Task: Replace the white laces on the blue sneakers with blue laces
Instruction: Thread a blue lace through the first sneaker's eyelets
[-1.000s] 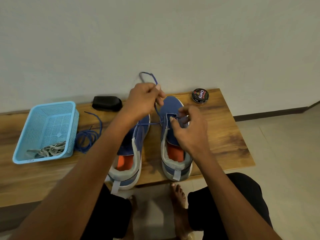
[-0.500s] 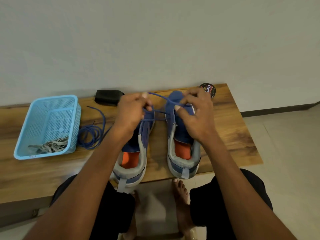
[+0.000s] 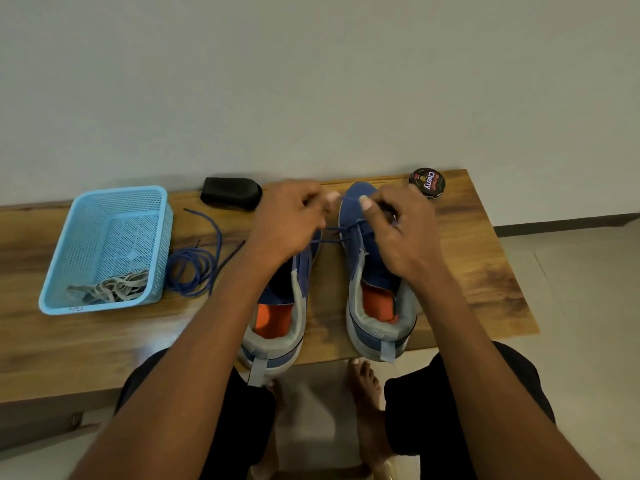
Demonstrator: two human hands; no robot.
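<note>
From the head camera, two blue sneakers stand side by side on a wooden bench (image 3: 467, 258), heels toward the person and toes toward the wall. The right sneaker (image 3: 372, 271) has a blue knit upper, a grey padded collar, an orange insole and a grey heel tab; a thin blue lace (image 3: 332, 233) is threaded across its front eyelets and runs out to the left over the gap between the shoes. The left sneaker (image 3: 277, 317) looks the same, though its front is hidden under the forearm. The left hand (image 3: 287, 223) hovers over the left shoe's toe with fingers curled, pinching one end of the lace. The right hand (image 3: 398, 233) sits over the right shoe's tongue, fingers curled and apparently pinching the other strand, though the grip itself is partly hidden. A second blue lace (image 3: 194, 268) lies coiled on the bench just beside a light blue basket (image 3: 69, 244), which holds the white laces (image 3: 110, 289) in a loose heap.
</note>
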